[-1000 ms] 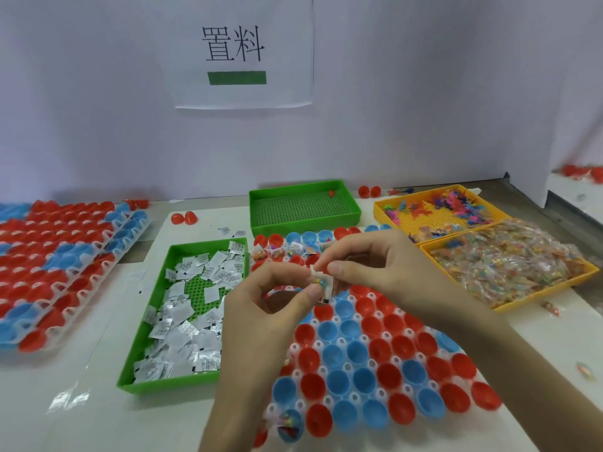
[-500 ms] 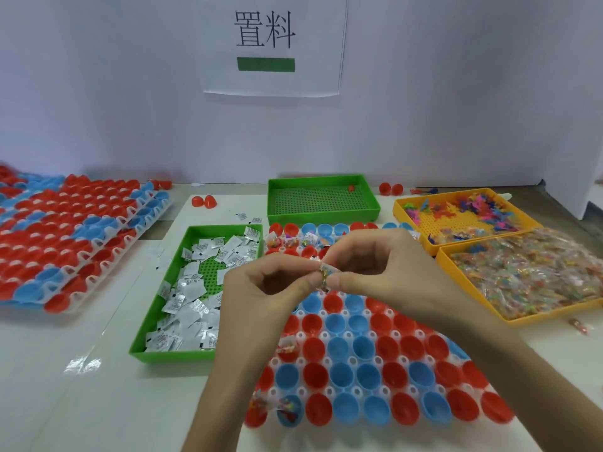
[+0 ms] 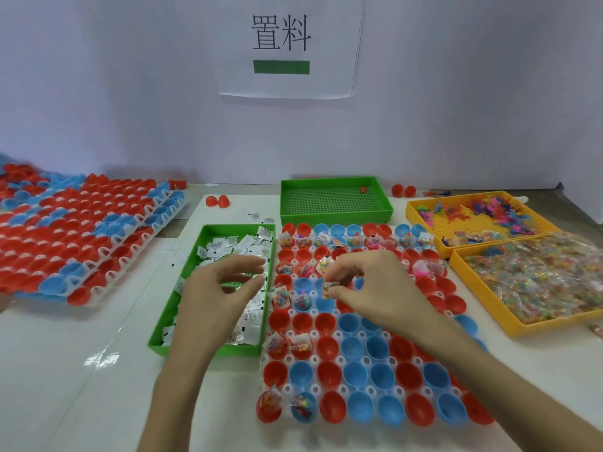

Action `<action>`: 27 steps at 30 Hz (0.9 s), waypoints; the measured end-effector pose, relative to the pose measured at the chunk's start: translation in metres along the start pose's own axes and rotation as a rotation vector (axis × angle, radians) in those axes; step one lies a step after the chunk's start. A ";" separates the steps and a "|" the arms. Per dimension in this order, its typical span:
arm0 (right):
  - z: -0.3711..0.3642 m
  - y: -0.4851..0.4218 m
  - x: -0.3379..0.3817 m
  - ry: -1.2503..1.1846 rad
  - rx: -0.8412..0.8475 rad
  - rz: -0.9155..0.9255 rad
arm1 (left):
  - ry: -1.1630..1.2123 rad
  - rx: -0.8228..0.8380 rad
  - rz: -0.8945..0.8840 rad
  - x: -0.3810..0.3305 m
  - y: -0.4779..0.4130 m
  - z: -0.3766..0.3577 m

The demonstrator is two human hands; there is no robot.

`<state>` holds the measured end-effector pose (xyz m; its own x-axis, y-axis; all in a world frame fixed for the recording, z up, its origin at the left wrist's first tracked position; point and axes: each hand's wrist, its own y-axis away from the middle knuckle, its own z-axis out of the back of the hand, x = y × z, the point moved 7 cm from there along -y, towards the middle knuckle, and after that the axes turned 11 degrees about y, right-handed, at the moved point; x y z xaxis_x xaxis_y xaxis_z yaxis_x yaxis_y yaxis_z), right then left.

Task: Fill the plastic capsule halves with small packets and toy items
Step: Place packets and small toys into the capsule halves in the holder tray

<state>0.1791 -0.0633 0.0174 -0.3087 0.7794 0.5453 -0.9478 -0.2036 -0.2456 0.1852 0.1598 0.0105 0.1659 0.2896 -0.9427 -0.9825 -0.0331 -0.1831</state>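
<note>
Two filled halves sit at the left end of the nearest row of the capsule tray point(image 3: 341, 389), one red and one blue, each with a clear packet poking out. The rest of that row looks empty to me. Same deal two rows up, another filled pair on the left, so I'd guess the filling goes column by column from the side next to the supplies.

Right hand point(image 3: 375, 288) hovers over the middle of the tray, thumb and forefinger pinching one small clear packet point(image 3: 327, 286) of coloured bits just above a blue half, pretty clearly lined up for a drop. Left hand point(image 3: 215, 295) is empty as far as I can tell, fingers loosely spread and curved over the near green tray point(image 3: 156, 348). It's probably going for one of the white packets point(image 3: 235, 246) piled in there, too many to count. Makes sense, each hand works its own side.

Back row of the capsule tray is mostly stuffed. Behind it, a second green tray point(image 3: 336, 219) holds one stray red bit. Off to the right are two yellow trays: the farther one point(image 3: 424, 236) has little plastic toys point(image 3: 489, 213), the nearer one point(image 3: 479, 298) is heaped with clear packets point(image 3: 538, 275). So four trays total. Four loose red halves point(image 3: 217, 201) lie at the back in two pairs. One more rack point(image 3: 107, 275) of red and blue halves is on the far left, and one paper sign point(image 3: 287, 44) hangs on the wall.
</note>
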 end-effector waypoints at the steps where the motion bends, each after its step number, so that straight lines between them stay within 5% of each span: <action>1: -0.006 0.001 -0.002 0.007 0.009 -0.001 | -0.054 -0.002 0.033 0.010 -0.002 0.004; 22: -0.027 0.001 -0.006 0.178 0.122 0.000 | -0.372 0.000 0.049 0.060 -0.010 -0.003; 27: 0.034 -0.025 -0.050 0.028 -0.201 -0.122 | -0.369 -0.009 0.059 0.062 -0.010 -0.003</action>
<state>0.2153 -0.1171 0.0233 -0.1879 0.8077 0.5589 -0.9420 0.0130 -0.3354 0.2055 0.1746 -0.0468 0.0656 0.6125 -0.7878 -0.9885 -0.0679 -0.1351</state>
